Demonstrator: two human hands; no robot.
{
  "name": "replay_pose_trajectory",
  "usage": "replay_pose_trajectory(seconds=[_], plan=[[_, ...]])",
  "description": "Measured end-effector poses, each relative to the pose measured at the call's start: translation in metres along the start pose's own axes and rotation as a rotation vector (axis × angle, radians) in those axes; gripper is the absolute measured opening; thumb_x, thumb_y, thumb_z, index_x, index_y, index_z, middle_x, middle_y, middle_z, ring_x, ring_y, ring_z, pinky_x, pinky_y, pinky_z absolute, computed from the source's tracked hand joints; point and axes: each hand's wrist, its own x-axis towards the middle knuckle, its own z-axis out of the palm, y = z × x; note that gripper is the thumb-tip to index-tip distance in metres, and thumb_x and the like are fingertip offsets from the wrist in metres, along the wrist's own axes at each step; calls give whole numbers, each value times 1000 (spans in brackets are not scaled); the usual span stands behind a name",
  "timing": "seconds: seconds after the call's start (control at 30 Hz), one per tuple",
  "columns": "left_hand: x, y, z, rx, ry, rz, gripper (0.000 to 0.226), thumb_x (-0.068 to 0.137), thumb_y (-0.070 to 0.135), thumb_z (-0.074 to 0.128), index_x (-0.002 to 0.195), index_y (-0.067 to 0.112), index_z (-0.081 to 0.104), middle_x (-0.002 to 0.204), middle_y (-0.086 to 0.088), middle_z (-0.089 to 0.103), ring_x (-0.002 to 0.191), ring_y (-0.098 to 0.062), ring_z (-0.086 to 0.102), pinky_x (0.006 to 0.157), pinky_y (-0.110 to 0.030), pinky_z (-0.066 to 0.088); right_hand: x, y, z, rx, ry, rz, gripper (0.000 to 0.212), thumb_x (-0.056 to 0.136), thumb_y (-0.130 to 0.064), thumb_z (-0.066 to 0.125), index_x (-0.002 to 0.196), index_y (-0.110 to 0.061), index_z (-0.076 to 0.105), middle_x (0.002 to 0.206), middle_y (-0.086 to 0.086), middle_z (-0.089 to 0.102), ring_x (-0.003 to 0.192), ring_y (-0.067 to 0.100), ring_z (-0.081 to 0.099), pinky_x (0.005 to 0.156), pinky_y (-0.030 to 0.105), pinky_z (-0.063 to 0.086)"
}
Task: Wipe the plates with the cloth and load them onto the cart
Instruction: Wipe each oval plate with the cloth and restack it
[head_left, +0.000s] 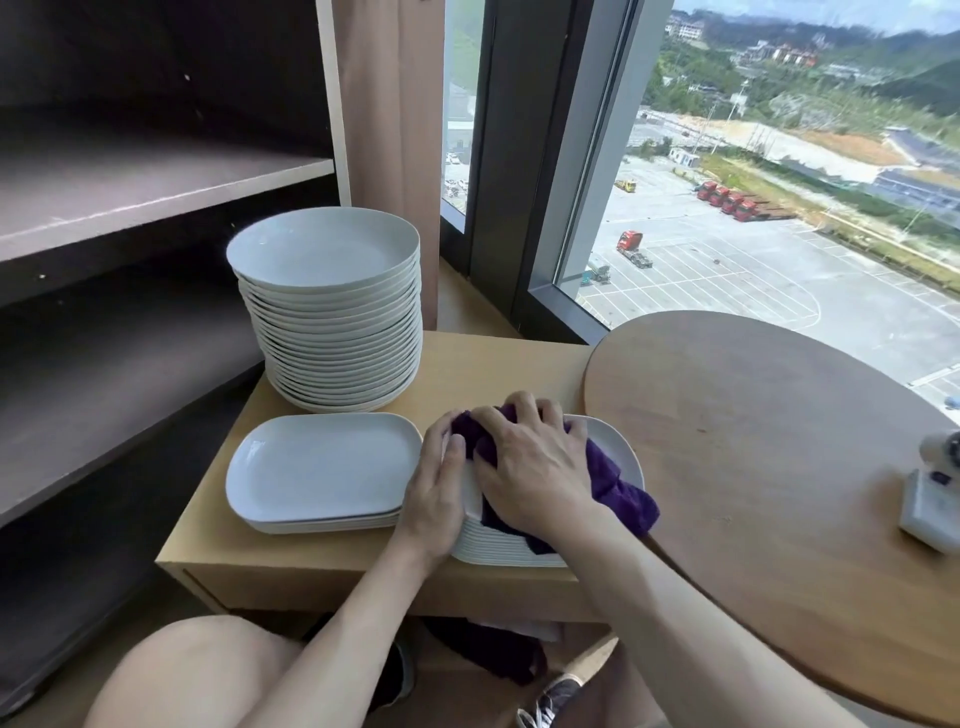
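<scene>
A purple cloth (615, 488) lies bunched on the top plate of a stack of white rectangular plates (618, 447) at the front right of a low wooden cabinet (311, 566). My right hand (530, 462) presses down on the cloth with curled fingers gripping it. My left hand (436, 493) holds the left rim of that top plate. Beside it to the left sits a short stack of white rectangular plates (322, 470). Behind stands a tall stack of round white plates (332, 306).
A round wooden table (779, 493) overlaps the cabinet's right side, with a small white device (932, 499) on it. Dark empty shelves (130, 192) rise on the left. A window (779, 182) and curtain (389, 130) stand behind. My knee (197, 675) is below the cabinet.
</scene>
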Motion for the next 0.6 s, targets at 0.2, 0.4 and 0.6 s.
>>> replay_pose_trajectory(seconds=[0.2, 0.4, 0.6], plan=[[0, 1, -3, 124, 20, 13, 46, 100, 58, 29, 140, 40, 42, 143, 13, 51, 133, 1, 46, 103, -8, 35, -15, -9, -9, 17, -112, -72, 34, 93, -47, 46, 124, -36, 54, 126, -3, 47, 122, 27, 39, 93, 50, 33], [1, 7, -5, 156, -25, 8, 42, 101, 44, 26, 136, 34, 48, 138, 20, 51, 125, 18, 43, 100, -3, 30, -27, -3, -23, 39, -197, -70, 35, 94, -55, 43, 122, -38, 56, 121, -5, 48, 114, 24, 43, 89, 47, 32], [4, 9, -7, 102, -31, -84, 40, 92, 36, 36, 125, 24, 55, 118, 2, 66, 111, -18, 62, 98, -43, 50, -53, 23, -28, -8, -138, 122, 35, 86, -53, 38, 111, -39, 58, 111, -10, 49, 111, 21, 44, 87, 44, 31]])
